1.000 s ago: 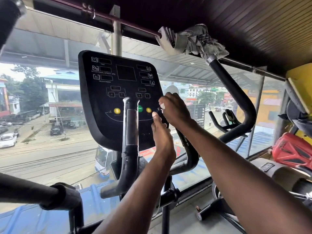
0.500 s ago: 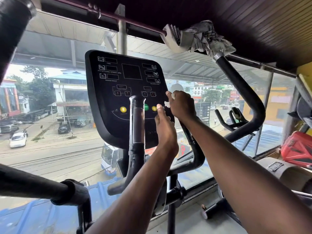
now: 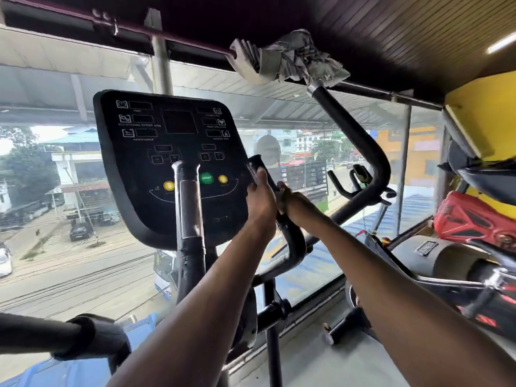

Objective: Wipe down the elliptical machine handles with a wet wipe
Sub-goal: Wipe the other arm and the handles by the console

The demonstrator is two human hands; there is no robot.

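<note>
The elliptical's black right inner handle [image 3: 258,166] rises beside the console [image 3: 167,152]. My left hand [image 3: 259,199] holds this handle from the left, thumb pointing up along it. Just below and to the right, my right hand [image 3: 297,205] is wrapped around the same handle; the wet wipe is hidden inside its grip. The handle's top end shows bare above both hands. The left inner handle [image 3: 188,208], with its metal sensor strip, stands untouched in front of the console. The long right swing handle [image 3: 365,157] curves up to the ceiling rail.
A grey cloth [image 3: 296,57] is draped over the top of the right swing handle. The left swing handle [image 3: 55,336] crosses the lower left. A red bag [image 3: 474,222] and other machines crowd the right. A glass window lies straight ahead.
My right hand has slid down from the top of the right inner handle, uncovering its tip and hiding the white wipe. My left hand moved down with it.
</note>
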